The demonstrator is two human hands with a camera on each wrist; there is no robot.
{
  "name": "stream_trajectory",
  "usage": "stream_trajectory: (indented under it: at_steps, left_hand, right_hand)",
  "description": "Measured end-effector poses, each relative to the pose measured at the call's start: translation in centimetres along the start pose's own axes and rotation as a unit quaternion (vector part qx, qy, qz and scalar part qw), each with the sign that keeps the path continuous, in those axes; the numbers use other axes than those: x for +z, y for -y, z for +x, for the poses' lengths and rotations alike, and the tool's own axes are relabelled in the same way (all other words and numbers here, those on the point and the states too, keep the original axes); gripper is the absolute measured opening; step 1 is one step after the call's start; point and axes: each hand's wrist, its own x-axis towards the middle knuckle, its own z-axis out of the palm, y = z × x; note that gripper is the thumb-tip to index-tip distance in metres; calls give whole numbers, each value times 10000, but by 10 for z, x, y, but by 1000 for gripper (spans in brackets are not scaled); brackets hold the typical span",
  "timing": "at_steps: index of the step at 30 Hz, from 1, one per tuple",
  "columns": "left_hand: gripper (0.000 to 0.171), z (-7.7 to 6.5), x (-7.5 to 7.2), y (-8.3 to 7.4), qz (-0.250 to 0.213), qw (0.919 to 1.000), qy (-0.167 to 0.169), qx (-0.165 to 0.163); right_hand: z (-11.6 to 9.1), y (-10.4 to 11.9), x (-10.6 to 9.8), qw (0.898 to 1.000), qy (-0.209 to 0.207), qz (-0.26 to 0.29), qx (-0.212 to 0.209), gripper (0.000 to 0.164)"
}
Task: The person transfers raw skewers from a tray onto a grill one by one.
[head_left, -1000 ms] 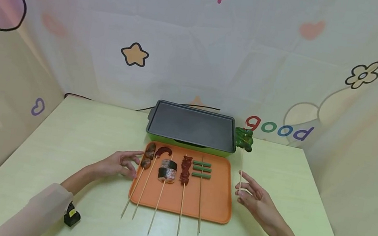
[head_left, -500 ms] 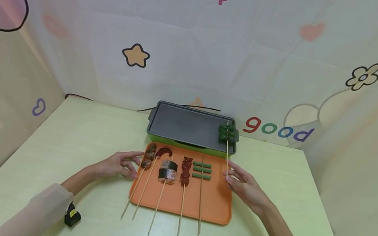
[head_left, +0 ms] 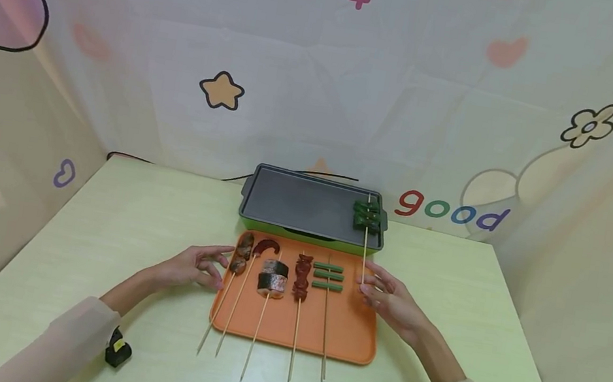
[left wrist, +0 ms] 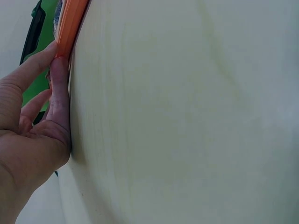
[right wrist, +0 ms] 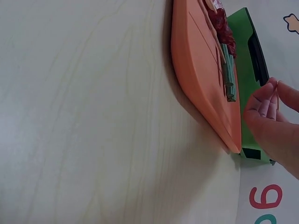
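My right hand pinches the bamboo stick of a skewer of green peppers. The peppers lie over the right end of the dark griddle; whether they touch its plate I cannot tell. In the right wrist view, the fingertips meet on the thin stick. My left hand touches the left rim of an orange tray, its fingertips spread along the edge. On this tray lie a mushroom skewer, a tentacle-like skewer, a seaweed-wrapped skewer, a red meat skewer and a green bean skewer.
Behind the tray, the green-sided griddle stands close to the patterned curtain. Several stick ends jut over the tray's front edge. The pale table extends on both sides. A black cord runs along its back edge.
My right hand has swung left and brought the pepper skewer from beside the griddle to over its right end. In the last half second it has shifted slightly further left. My left hand stays put.
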Motion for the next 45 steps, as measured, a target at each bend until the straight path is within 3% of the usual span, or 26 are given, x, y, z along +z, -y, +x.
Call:
stream_trajectory:
  at_steps: [6,15,30,35,45]
  left_hand:
    - [83,-1,0,-1,-7,10000,-3,-2]
    - [83,1,0,2,54,10000,-12,-7]
    - [83,1,0,4,-149,9998,41,84]
    - [82,2,-1,7,-187,9997,81,156]
    - [81,0,0,5,-164,9997,49,157]
  right_hand:
    - [-6,-1,-2,9998,-62,-77,161,73]
    - [-35,-7,-3,9990,276,-286,227,68]
    - [-82,-37,40,9927,1171,-46,291,61]
    - [-85,-48,51,9895,1394,145,367,62]
    - [-82,-61,68,9881,1289,560,631,63]
